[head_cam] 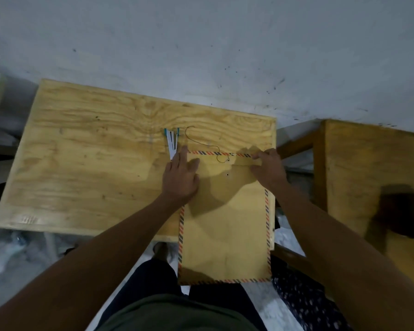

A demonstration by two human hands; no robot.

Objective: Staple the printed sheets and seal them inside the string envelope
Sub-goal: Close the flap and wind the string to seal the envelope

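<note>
A large brown string envelope [225, 225] with a red and blue striped border lies on the wooden table [93, 149], its near end hanging over the table's front edge. The flap at its far end is folded down. My left hand [181, 176] presses flat on the envelope's upper left corner, fingers spread. At the upper right corner, my right hand [268, 169] pinches the flap's edge. The thin dark string [201, 139] trails loose from the flap button onto the table. A white and teal stapler [172, 142] lies just beyond my left fingertips. No printed sheets are visible.
A grey marked wall [201, 44] runs along the table's far edge. A second wooden table [368, 175] stands at the right with a dark blurred object [397, 218] on it. My legs and the floor show below the front edge.
</note>
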